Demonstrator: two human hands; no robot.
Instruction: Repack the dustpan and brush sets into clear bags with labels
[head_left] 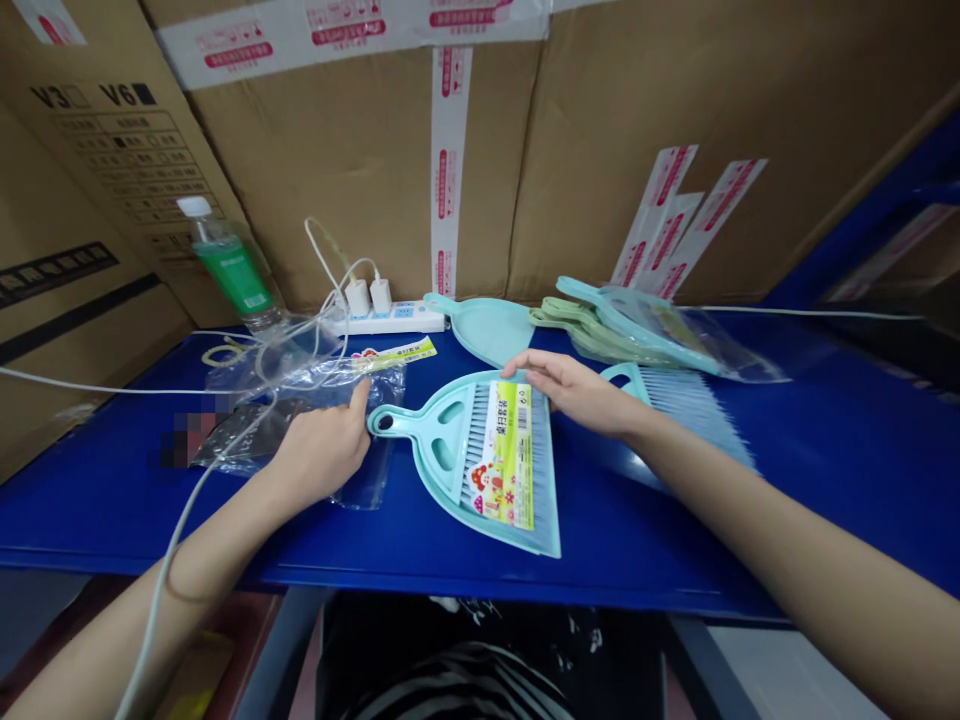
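A light-blue dustpan [435, 478] lies on the blue table with a small brush [474, 425] nested in it. Over the bristles sits a yellow-green printed label card [517, 480]. My right hand [574, 390] rests at the top edge of the dustpan and card, its fingers stretched out and touching there. My left hand [326, 450] is left of the dustpan's handle, index finger raised and the other fingers curled. It lies over a crumpled clear plastic bag [379, 470]; whatever is under the curled fingers is hidden.
Behind are another light-blue dustpan [491, 330], bagged green and blue sets [637, 325], and a blue-bristled brush [686, 400]. A power strip [405, 318] with white cables, a bottle [236, 270] and a loose label card [397, 352] stand left. Cardboard boxes [360, 170] close off the back.
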